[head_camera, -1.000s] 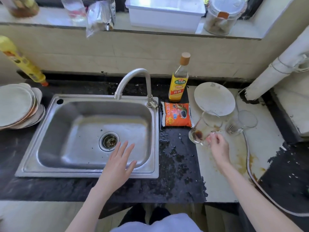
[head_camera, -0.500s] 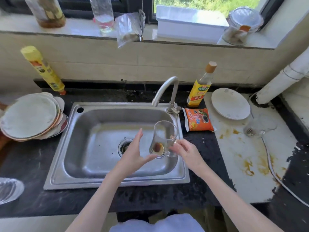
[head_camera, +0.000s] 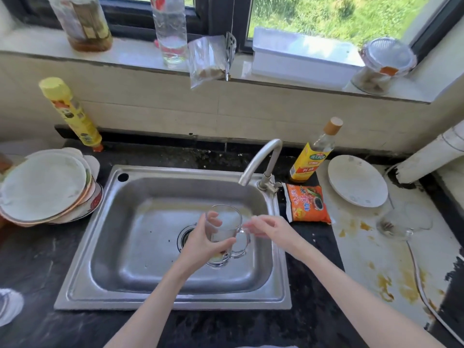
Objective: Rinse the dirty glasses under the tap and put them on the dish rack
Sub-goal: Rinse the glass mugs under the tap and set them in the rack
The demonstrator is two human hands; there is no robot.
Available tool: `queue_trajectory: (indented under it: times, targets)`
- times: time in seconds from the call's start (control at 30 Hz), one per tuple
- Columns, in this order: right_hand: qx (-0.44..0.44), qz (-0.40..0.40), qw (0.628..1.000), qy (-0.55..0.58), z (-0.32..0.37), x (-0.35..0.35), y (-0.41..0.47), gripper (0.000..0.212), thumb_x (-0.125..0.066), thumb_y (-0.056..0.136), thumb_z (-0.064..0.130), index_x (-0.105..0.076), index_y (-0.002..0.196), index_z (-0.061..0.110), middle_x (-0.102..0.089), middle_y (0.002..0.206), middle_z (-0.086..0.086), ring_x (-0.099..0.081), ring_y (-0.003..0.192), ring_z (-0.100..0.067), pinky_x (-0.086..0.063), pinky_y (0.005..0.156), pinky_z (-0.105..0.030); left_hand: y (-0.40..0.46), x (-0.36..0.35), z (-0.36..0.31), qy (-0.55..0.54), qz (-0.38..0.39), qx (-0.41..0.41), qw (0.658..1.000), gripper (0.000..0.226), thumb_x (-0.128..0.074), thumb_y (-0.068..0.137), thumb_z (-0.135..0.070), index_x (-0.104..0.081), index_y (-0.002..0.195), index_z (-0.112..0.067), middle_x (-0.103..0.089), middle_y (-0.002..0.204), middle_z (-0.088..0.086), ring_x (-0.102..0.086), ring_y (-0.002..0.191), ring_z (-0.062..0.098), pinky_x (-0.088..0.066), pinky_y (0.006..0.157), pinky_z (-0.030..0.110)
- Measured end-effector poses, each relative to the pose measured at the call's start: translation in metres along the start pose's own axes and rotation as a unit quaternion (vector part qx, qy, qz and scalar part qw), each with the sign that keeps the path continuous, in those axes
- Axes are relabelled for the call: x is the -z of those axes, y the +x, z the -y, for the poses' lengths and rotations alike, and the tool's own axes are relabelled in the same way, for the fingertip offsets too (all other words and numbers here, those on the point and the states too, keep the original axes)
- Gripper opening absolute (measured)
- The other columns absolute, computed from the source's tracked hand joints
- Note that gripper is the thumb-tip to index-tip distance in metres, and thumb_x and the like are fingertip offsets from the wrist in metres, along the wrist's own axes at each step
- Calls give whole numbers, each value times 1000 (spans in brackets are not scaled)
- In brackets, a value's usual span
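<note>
Glass mug sits mid-frame over the steel sink, held upright just below and left of the tap spout, with some brownish dregs at the bottom that are hard to make out. Going from the far left: a stack of plates on the dark counter, cut off at the frame edge, with a yellow spray bottle behind it. Left hand wraps the mug body, thumb in front, fingers showing through the glass. Right hand is just beside the handle with fingers loosely curled; can't tell if it's touching the mug at all, it's blurry. Further right there's an orange packet, a yellow-labelled bottle, a white plate, and a second glass lying on the stained counter at mid-right, see-through enough that its outline is tough to read.
</note>
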State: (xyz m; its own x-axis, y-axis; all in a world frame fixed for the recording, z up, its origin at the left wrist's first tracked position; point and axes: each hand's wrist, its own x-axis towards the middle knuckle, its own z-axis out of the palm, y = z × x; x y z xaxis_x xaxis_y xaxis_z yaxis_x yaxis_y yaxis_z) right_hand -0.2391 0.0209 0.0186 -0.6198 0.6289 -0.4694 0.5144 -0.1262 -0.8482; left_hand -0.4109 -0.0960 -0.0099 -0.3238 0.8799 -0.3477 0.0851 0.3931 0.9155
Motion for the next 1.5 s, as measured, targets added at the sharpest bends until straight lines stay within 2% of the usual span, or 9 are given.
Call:
queue_trajectory:
  times: [0.2,0.3,0.5,0.63,0.73,1.03,1.17,1.37,1.5]
  targets:
    - [2,-275,933,-231,-9,59,67,37,-43,98,21,-49,132,8,-51,131,-11,-45,125,-26,-37,96,-33,28,0,3,27,-4,37,999,71,-76,43,-54,-42,104,-42,-54,105,-11,-57,99,14,-47,91,35]
    - [-12,-226,937,-264,-10,66,91,47,-44,99,19,-36,141,2,-40,142,-16,-35,133,-29,-30,105,-35,37,-2,3,34,-13,55,998,73,-76,42,-56,-42,105,-42,-55,102,-11,-58,93,15,-47,88,33]
    - [35,-297,935,-189,-22,50,92,30,-44,98,20,-52,126,9,-61,119,-10,-54,111,-26,-35,81,-28,40,-12,8,15,-4,80,997,71,-85,54,-38,-45,113,-32,-54,99,-10,-54,86,6,-44,87,27]
    - [116,-257,890,-359,-38,34,87,35,-39,96,22,-58,115,0,-66,105,-18,-63,98,-32,-48,78,-33,39,-15,8,33,6,96,995,83,-75,42,-54,-44,115,-31,-56,102,-10,-55,94,5,-43,88,24]
    - [88,-196,831,-513,-54,17,95,18,-69,76,9,-66,88,-4,-67,98,-28,-66,96,-40,-54,80,-43,41,-17,11,30,8,115,993,84,-77,41,-53,-44,116,-32,-56,104,-9,-56,99,7,-42,89,21]
    - [2,-118,772,-625,-63,4,99,38,-83,45,5,-70,80,-4,-61,108,-38,-60,104,-49,-49,89,-51,44,-13,12,55,-8,119,991,65,-84,66,-23,-45,117,-29,-57,102,-14,-53,98,2,-38,82,20]
    - [-12,-116,773,-624,-65,5,101,33,-82,56,15,-70,83,-1,-58,118,-35,-56,113,-46,-49,92,-46,43,-14,12,31,-15,144,989,61,-82,68,-22,-45,116,-27,-56,102,-8,-52,92,-4,-38,73,9]
    - [-48,-66,804,-588,-53,9,98,39,-34,99,22,-46,130,2,-4,156,-24,0,146,-34,-17,114,-41,43,-18,14,4,-16,163,987,64,-84,61,-31,-47,114,-27,-58,96,-5,-57,92,6,-42,72,11]
    - [-58,-47,891,-449,-44,13,86,39,-30,101,25,-52,125,4,-6,158,-13,-4,146,-27,-30,109,-40,45,-20,18,-4,3,181,983,60,-84,66,-27,-50,115,-20,-63,97,-4,-62,86,2,-45,68,10]
